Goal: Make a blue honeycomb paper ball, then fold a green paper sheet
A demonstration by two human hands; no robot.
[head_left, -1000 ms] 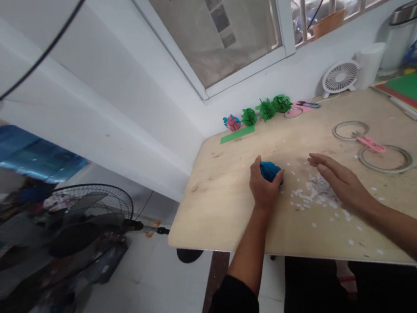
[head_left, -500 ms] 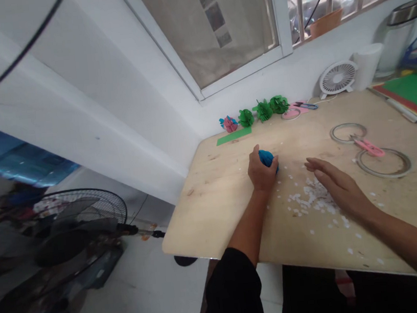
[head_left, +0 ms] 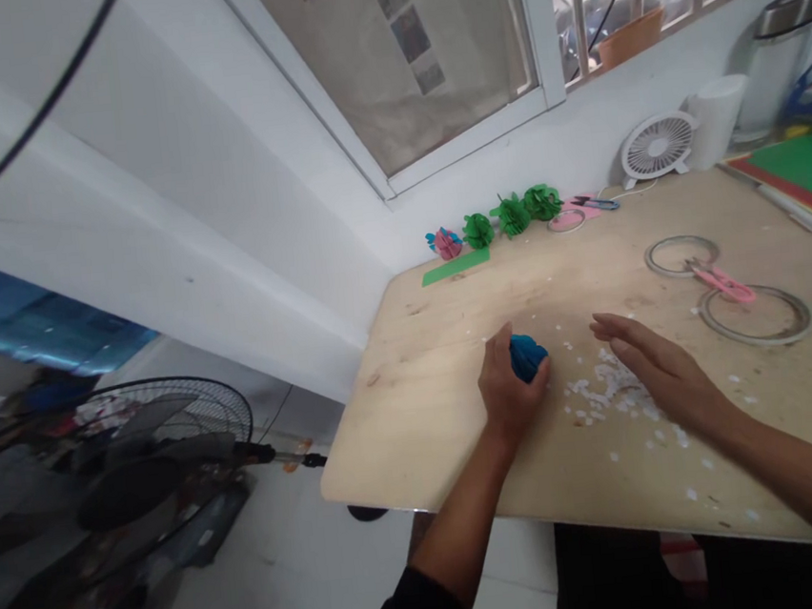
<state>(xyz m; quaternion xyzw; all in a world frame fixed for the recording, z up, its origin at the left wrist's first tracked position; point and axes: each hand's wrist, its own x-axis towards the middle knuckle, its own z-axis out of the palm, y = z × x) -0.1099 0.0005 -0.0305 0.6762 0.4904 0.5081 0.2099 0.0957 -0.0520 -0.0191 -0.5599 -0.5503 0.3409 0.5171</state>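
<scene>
My left hand (head_left: pixel 511 385) is wrapped around a blue folded-paper ball (head_left: pixel 528 358) over the middle of the wooden table (head_left: pixel 404 429). Part of the ball is hidden by the fingers and thumb. To the right, my right hand (head_left: pixel 659 361) is held out with its fingers extended and nothing in it. Small white paper bits (head_left: pixel 611 390) lie scattered beside and below that hand. Beyond it are two metal wire coils (head_left: pixel 681 257) and pink-handled snips (head_left: pixel 726 283), which lie across the coils.
Along the wall sit several green paper balls (head_left: pixel 512 216), a pink and blue paper ball (head_left: pixel 446 243) and a green paper strip (head_left: pixel 455 266). Farther right are pliers (head_left: pixel 595 203), a small white fan (head_left: pixel 659 146) and coloured paper sheets (head_left: pixel 806 170). A floor fan (head_left: pixel 166 423) stands left.
My left hand has drawn the blue paper ball nearer to me across the table. My right hand has stayed nearly in place, with fingers still extended.
</scene>
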